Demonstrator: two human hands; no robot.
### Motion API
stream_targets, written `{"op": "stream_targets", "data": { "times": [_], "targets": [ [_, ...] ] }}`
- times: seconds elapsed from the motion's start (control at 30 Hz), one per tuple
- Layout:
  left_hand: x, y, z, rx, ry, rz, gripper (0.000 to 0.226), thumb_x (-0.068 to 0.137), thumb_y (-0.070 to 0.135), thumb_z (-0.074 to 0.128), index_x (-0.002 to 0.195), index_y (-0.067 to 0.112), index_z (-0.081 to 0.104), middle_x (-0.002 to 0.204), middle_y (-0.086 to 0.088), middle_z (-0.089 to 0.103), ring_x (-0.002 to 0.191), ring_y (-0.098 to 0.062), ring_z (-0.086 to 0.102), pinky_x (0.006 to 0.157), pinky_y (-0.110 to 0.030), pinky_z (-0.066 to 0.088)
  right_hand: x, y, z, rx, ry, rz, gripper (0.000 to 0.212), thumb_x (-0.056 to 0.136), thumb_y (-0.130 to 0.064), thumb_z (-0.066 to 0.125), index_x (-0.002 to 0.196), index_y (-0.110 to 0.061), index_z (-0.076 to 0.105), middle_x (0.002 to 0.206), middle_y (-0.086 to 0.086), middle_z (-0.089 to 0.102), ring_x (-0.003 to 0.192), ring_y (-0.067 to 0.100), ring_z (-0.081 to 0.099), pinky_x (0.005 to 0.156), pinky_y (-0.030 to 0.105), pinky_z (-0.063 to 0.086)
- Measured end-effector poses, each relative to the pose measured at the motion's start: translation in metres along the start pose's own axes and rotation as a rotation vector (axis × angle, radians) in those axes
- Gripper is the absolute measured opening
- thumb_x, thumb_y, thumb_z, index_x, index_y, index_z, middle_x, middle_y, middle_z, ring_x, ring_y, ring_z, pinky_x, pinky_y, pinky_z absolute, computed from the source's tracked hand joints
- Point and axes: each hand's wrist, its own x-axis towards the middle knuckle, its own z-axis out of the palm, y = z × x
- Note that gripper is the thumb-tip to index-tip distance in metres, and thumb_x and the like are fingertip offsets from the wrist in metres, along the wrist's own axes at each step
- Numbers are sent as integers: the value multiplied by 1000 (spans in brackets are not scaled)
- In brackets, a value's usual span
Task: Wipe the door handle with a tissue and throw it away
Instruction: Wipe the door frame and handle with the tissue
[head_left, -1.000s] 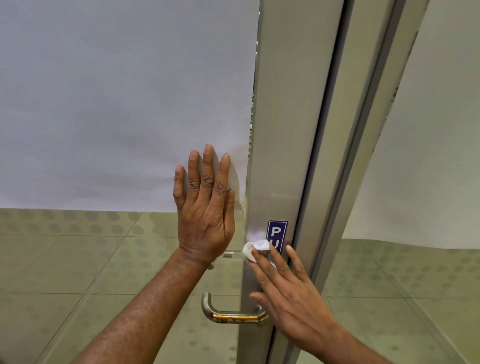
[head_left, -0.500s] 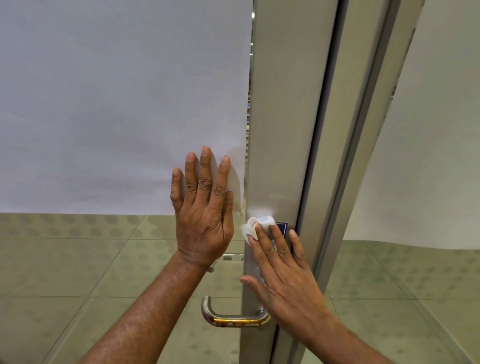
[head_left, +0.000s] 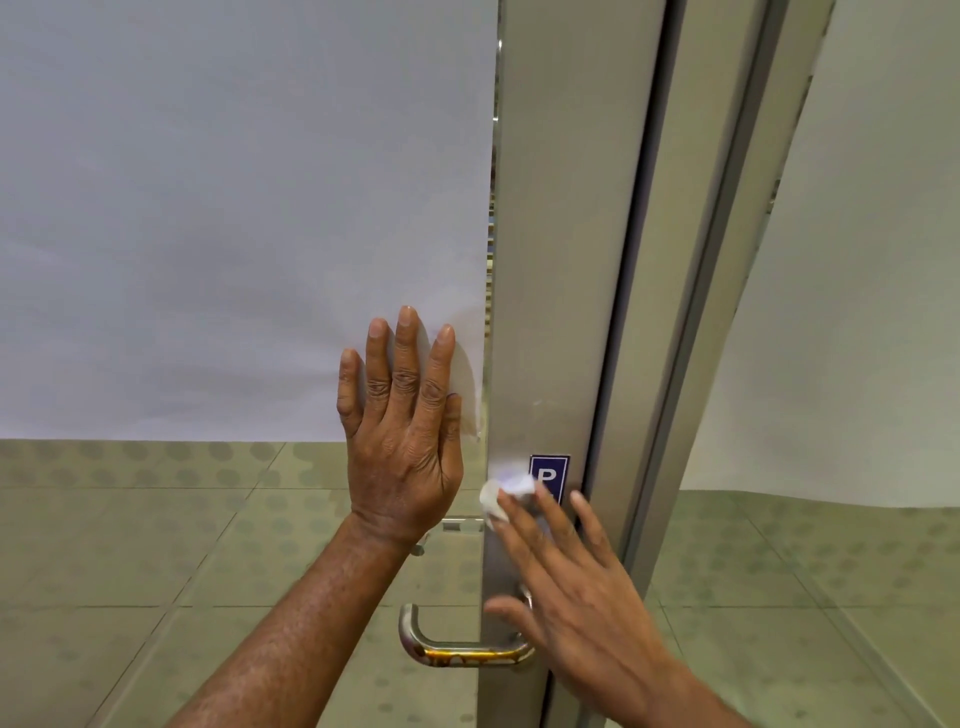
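Observation:
A steel lever door handle (head_left: 457, 647) juts left from the metal door stile (head_left: 561, 260), low in the head view. My right hand (head_left: 576, 597) presses a small crumpled white tissue (head_left: 501, 493) flat against the stile above the handle, just left of a blue sign (head_left: 550, 475) showing a "P". The fingers are spread and blurred, and the palm hides the handle's base. My left hand (head_left: 402, 431) lies flat and open on the glass door panel, fingers pointing up, holding nothing.
White paper (head_left: 234, 208) covers the upper glass on the left and another sheet (head_left: 857, 312) on the right panel. The door frame (head_left: 727, 260) runs upward beside the stile. Tiled floor (head_left: 156, 545) shows through the lower glass.
My right hand pushed the tissue up over the blue sign, then slid it back down to just left of the sign. My left hand stayed flat on the glass.

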Motion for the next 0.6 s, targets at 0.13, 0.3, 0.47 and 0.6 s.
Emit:
{"op": "stream_targets", "data": {
  "times": [0.13,0.3,0.47,0.6],
  "targets": [
    [0,0,-1,3,3,-4,55,112,25,31,166,23,17,176,2,4,164,-24,7,134,-47,4,24,2,-29,65,87,94,73,104,-62,20,161,-16,17,171,4,8,158,26,1,124,50,3],
    [0,1,-1,9,5,-2,55,112,25,31,165,22,18,176,2,3,164,-23,7,134,-47,4,8,-2,-17,25,9,2,72,104,-63,22,158,-17,27,168,3,19,157,25,10,119,52,13],
    [0,1,0,10,6,-2,55,112,26,31,165,22,18,176,2,4,164,-23,7,134,-46,4,-3,-3,-3,-31,-53,-42,72,103,-65,23,155,-17,36,163,-1,33,152,26,25,116,51,17],
    [0,1,0,14,2,-3,55,113,27,30,166,22,17,176,2,3,164,-23,6,134,-45,3,-6,-3,0,-42,-57,-48,70,103,-64,24,154,-18,39,162,-2,35,151,25,26,116,52,17]
  ]
}}
